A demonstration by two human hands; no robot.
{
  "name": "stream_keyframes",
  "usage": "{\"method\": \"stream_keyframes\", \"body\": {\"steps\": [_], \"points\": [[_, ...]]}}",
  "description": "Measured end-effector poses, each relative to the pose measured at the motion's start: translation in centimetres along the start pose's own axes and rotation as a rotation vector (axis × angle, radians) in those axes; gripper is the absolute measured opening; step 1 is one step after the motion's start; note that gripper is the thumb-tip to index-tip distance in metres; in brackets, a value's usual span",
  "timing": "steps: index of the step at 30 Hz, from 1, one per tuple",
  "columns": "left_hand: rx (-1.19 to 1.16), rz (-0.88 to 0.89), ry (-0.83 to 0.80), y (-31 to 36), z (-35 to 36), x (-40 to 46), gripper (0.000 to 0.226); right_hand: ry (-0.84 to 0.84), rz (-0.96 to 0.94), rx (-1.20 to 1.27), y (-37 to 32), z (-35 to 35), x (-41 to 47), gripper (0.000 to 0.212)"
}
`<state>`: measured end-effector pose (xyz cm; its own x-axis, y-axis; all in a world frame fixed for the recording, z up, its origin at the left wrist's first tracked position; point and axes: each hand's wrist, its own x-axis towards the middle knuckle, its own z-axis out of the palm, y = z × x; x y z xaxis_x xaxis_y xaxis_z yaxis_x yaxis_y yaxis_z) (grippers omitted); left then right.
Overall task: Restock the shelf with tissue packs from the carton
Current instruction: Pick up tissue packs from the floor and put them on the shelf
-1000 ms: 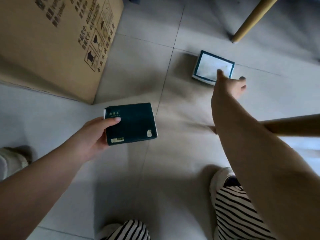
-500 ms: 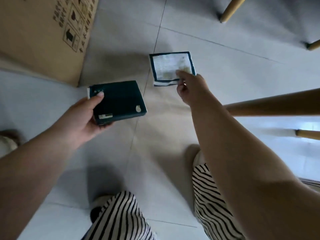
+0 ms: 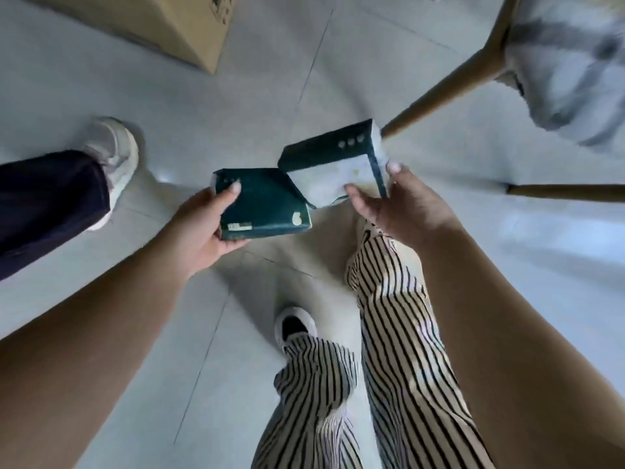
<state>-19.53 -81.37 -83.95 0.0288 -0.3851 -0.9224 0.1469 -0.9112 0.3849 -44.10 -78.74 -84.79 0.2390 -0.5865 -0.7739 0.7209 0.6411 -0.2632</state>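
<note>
My left hand [image 3: 203, 228] grips a dark green tissue pack [image 3: 267, 204] by its left end, thumb on top. My right hand [image 3: 395, 201] holds a second tissue pack [image 3: 333, 164], tilted, its white underside with a green border turned toward me. Both packs are in the air above the floor, and their near corners touch in the middle. The brown cardboard carton [image 3: 162, 22] stands on the floor at the top left. No shelf is in view.
Wooden chair legs [image 3: 449, 86] slant in from the upper right, with grey fabric [image 3: 568, 62] above them. Another person's dark trouser leg and white shoe [image 3: 111, 164] stand at the left. My striped trousers and shoe [image 3: 294, 326] are below on the grey tiled floor.
My right hand has lifted the second pack off the floor and brought it up beside the pack in my left hand. The view has swung back; another person's leg now shows at left.
</note>
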Motion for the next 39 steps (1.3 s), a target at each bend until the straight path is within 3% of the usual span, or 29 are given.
{"method": "stream_keyframes", "body": {"steps": [2, 5, 9, 13, 16, 21, 28, 31, 32, 39], "points": [[-0.047, 0.011, 0.008, -1.4, 0.1, -2.6, 0.038, 0.037, 0.007, -0.087, 0.8, -0.4, -3.0, 0.069], [-0.003, 0.015, 0.019, -4.1, 0.2, -5.3, 0.037, 0.036, -0.055, -0.254, 1.7, -1.3, -6.6, 0.028], [0.010, 0.090, -0.009, -7.3, 0.9, -8.0, 0.020, -0.149, -0.046, -0.442, 2.3, -3.1, -10.2, 0.052], [0.015, 0.108, -0.026, -10.4, 1.4, -10.4, 0.031, -0.117, -0.109, -0.549, 3.2, -4.9, -14.0, 0.041], [0.019, 0.139, -0.045, -12.2, 2.5, -14.6, 0.026, -0.093, -0.093, -0.597, 3.9, -5.7, -19.5, 0.057], [0.024, 0.233, -0.102, -12.2, 5.2, -25.5, 0.009, -0.098, -0.146, -0.427, 3.2, -5.2, -32.1, 0.087], [0.049, 0.352, -0.251, -10.2, 12.6, -42.8, 0.010, 0.033, -0.328, -0.293, -1.2, -3.5, -51.3, 0.075], [0.072, 0.411, -0.335, -10.3, 17.7, -50.0, 0.008, 0.090, -0.407, -0.311, -3.2, -4.5, -59.7, 0.034], [0.079, 0.436, -0.356, -10.5, 19.2, -52.0, 0.007, 0.092, -0.432, -0.315, -3.7, -5.1, -61.8, 0.030], [0.170, 0.565, -0.445, -14.7, 30.5, -62.7, 0.018, 0.001, -0.669, -0.092, -9.2, -12.4, -74.0, 0.072]]}}
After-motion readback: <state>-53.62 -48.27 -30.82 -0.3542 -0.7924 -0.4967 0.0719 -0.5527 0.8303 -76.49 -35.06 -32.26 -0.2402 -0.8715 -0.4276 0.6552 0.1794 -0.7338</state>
